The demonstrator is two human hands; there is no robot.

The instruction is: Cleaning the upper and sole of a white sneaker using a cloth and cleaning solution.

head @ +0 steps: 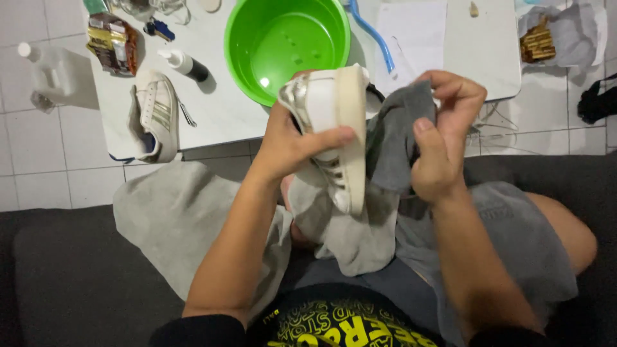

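Left hand (292, 138) grips white shoe (334, 128) sole-out, above lap; right hand (443, 138) pinches grey cloth (395, 144) bunched against shoe's side; second shoe (154, 115) and green bowl (286, 45) on table (218, 109).

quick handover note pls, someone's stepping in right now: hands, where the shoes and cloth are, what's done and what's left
Left hand: grips the white sneaker, held on its side over the lap, sole edge facing up.
Right hand: bunches the grey cloth against the shoe's side.
Second sneaker: lies on the white table, beside the green basin and a small squeeze bottle.
Done: cannot tell how much of the held shoe is wiped.
Left: probably the rest of this shoe, then the one on the table.
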